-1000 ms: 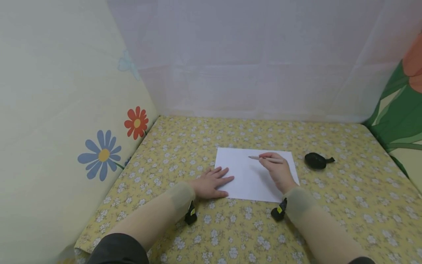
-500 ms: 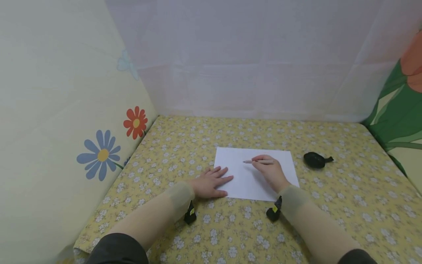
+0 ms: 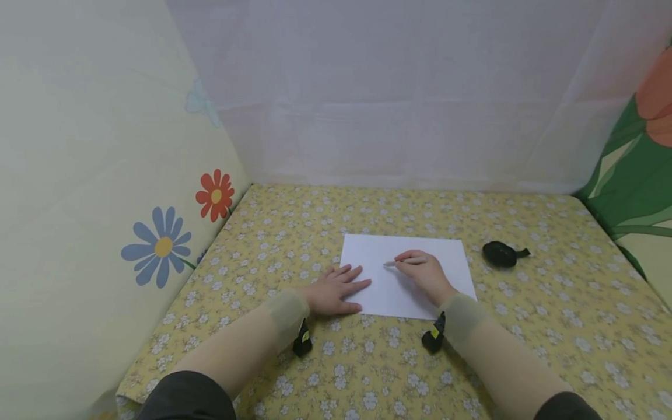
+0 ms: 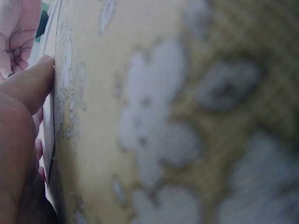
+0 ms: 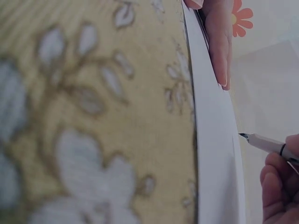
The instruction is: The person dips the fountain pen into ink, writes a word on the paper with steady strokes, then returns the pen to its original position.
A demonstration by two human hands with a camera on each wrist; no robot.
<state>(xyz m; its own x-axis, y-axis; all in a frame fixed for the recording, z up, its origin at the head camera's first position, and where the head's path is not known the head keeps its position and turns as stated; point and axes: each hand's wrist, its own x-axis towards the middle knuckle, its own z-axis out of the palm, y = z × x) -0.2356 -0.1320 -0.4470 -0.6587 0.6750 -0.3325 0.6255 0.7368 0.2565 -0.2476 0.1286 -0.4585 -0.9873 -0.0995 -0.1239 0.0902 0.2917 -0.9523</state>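
A sheet of white paper (image 3: 367, 248) lies on the flowered cloth. My left hand (image 3: 335, 293) rests flat on its left side, fingers spread. Over the middle of the sheet, my right hand (image 3: 427, 275) holds a pale fountain pen (image 3: 389, 263) between thumb and fingers, its tip pointing left. The right wrist view shows the pen's dark nib (image 5: 244, 136) close over the paper (image 5: 217, 154) and a black ring on its barrel. In the left wrist view the left thumb (image 4: 35, 84) lies at the paper's near edge.
A black rounded object (image 3: 500, 254) with a short tail lies right of the paper. Yellow flowered cloth (image 3: 294, 221) covers the table. A pale curtain (image 3: 409, 116) hangs behind, and flower-printed panels (image 3: 105, 175) stand at both sides.
My right hand has moved left and slightly toward me with the fountain pen, nearer the left hand. The left hand and the paper have stayed in place.
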